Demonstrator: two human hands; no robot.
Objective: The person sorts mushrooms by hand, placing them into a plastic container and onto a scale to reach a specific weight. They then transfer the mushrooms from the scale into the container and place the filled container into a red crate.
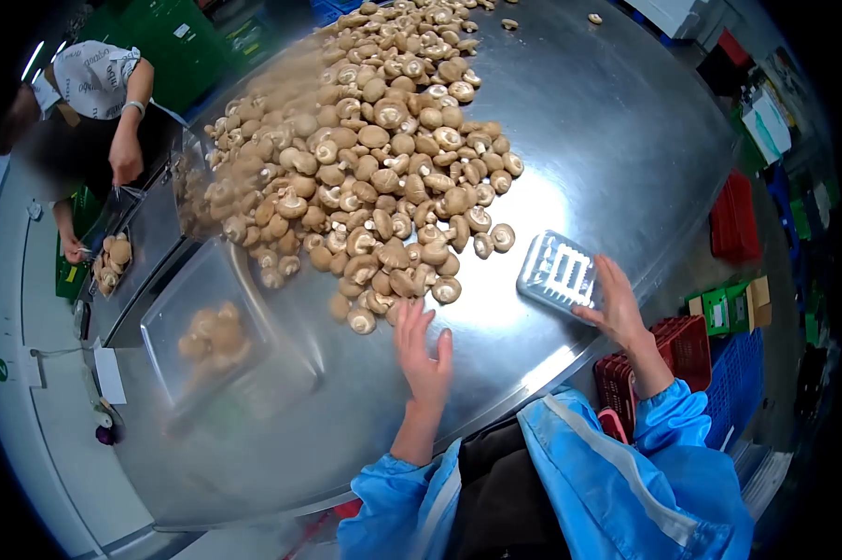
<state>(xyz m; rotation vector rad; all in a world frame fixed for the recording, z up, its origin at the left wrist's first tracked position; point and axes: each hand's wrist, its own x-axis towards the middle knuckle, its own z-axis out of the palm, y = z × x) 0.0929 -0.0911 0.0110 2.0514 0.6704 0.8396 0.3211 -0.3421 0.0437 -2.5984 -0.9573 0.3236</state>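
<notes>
A clear plastic punnet point(544, 280) with a ribbed base lies on the steel table, near its front edge. My right hand point(619, 303) is at its near right corner, thumb on the front side and fingers along the right side. My left hand point(423, 359) is at the near edge of a big pile of shiitake mushrooms point(393, 187). Its fingers are spread, with the tips right at the lowest mushrooms and nothing in the palm. The mushrooms have brown caps and pale stems, some lying gills up.
Left of the pile, a blurred clear plastic bin point(173, 350) holds some mushrooms. Across the table point(607, 121) at far left, another person point(99, 84) handles a bag beside a small heap of mushrooms point(113, 261). Red crates point(673, 350) and a blue crate point(738, 383) stand at the right.
</notes>
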